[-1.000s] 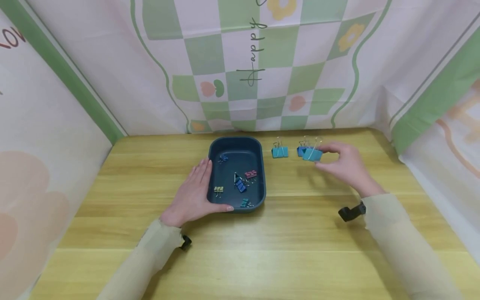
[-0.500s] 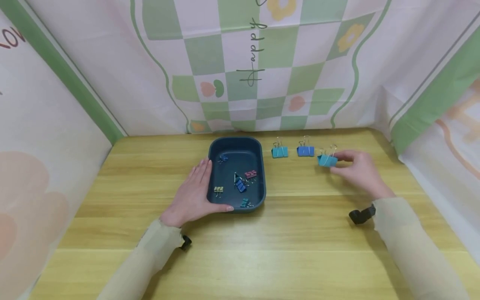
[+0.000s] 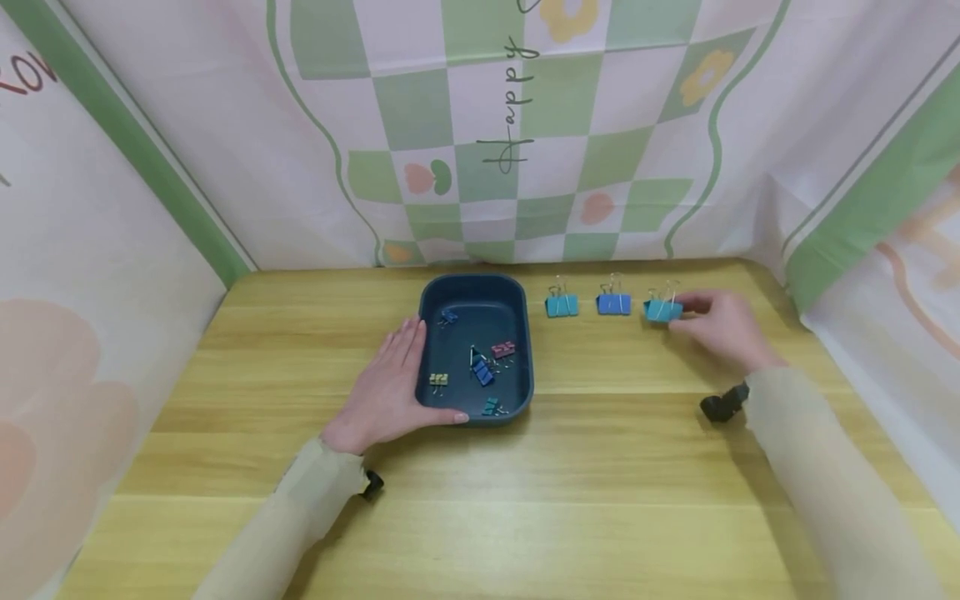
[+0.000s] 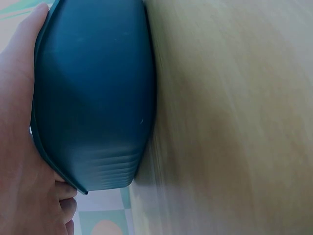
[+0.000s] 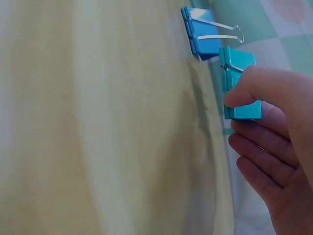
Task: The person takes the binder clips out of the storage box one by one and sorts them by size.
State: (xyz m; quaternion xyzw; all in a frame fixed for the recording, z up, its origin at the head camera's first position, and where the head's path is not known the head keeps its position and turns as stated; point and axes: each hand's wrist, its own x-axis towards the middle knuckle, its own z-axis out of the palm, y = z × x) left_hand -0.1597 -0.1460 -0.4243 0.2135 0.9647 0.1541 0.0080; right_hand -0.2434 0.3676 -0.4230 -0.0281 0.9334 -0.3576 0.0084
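A dark teal tray (image 3: 526,333) sits at the table's middle with several small binder clips inside, among them a blue one (image 3: 482,372) and a pink one (image 3: 502,348). My left hand (image 3: 397,375) rests flat against the tray's left wall, thumb along its front edge; in the left wrist view the palm (image 4: 19,147) lies on the tray (image 4: 93,98). My right hand (image 3: 716,323) pinches a teal binder clip (image 3: 663,310) standing on the table. In the right wrist view the thumb and fingers (image 5: 234,113) hold that clip (image 5: 239,83) beside a blue clip (image 5: 203,34).
A blue clip (image 3: 613,303) and another teal clip (image 3: 562,305) stand in a row between the tray and the held clip. Patterned cloth walls close the table (image 3: 600,467) at the back and both sides. Bare wood lies in front.
My right hand has carried the teal clip rightward and farther back, down onto the table in line with the other two clips. The left hand has stayed on the tray.
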